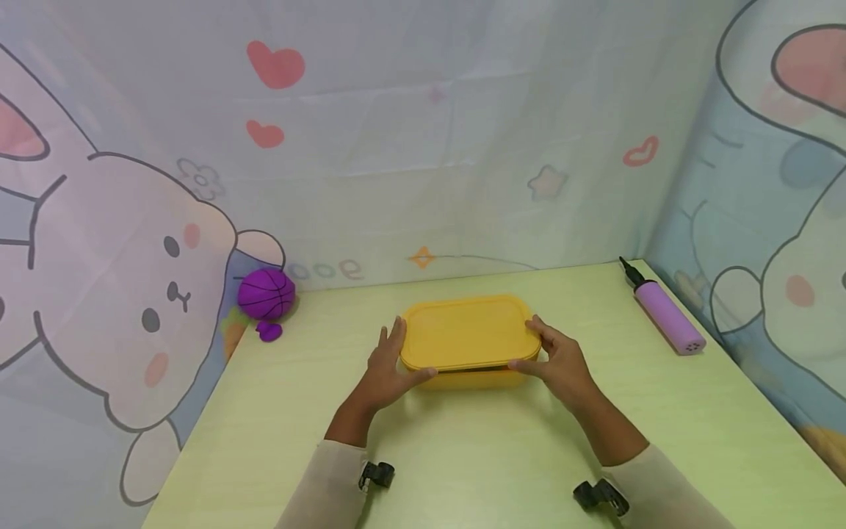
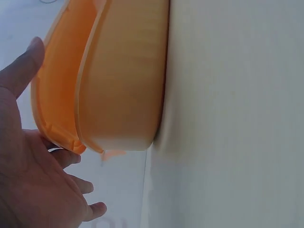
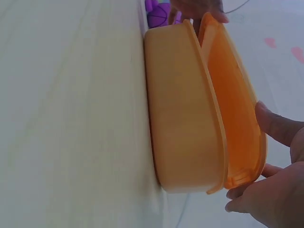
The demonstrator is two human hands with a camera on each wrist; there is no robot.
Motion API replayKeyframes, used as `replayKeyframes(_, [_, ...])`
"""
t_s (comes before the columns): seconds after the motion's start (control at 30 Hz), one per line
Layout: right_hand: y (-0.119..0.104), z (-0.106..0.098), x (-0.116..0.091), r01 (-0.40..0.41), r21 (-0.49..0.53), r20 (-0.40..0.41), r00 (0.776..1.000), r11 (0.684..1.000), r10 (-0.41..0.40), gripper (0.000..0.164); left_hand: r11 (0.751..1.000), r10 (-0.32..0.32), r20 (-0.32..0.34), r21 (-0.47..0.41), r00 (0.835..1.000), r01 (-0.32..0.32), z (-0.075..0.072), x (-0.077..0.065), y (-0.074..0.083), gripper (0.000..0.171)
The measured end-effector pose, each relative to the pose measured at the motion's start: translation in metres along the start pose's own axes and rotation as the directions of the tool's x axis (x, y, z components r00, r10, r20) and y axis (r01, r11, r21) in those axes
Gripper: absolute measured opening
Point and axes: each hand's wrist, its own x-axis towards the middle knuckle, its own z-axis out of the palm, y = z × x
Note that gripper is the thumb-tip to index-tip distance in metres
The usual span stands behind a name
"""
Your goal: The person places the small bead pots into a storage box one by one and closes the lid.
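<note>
A yellow rectangular lid [image 1: 471, 332] sits tilted over a matching plastic box [image 1: 472, 380] in the middle of the table. Its near edge is raised, and both wrist views show a gap between the lid's underside [image 3: 237, 109] and the box wall [image 2: 123, 80]. My left hand [image 1: 385, 373] grips the lid's left end, thumb at the near edge and fingers at the side. At the opposite end, my right hand [image 1: 563, 365] holds the lid the same way, thumb in front and fingertips by the far right corner. The box's contents are hidden.
Toward the back left lies a purple ball with black lines [image 1: 266, 294], beside a smaller purple object [image 1: 269, 331]. A purple hand pump [image 1: 669, 316] with a black nozzle rests near the right edge of the table [image 1: 476, 463]. Printed cloth [image 1: 410, 184] hangs behind and along the sides.
</note>
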Motion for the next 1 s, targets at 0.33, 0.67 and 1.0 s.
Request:
replayKeyframes(0.33, [0.015,0.003,0.002,-0.009,-0.035,-0.019,1.000,0.999,0.008,0.088,0.999,0.020,-0.001,-0.037,1.000,-0.020,0.006,0.003,-0.014,0.121])
replayKeyframes(0.67, [0.026,-0.001,0.002,-0.015,-0.034,-0.015,1.000,0.999,0.014,0.082,0.997,0.027,0.012,-0.067,1.000,-0.026,0.013,0.005,-0.028,0.120])
replayKeyframes(1.0, [0.033,-0.003,0.004,-0.033,-0.065,-0.003,0.999,0.997,0.033,0.085,0.998,0.029,0.026,-0.060,0.999,-0.028,0.016,0.006,-0.033,0.120])
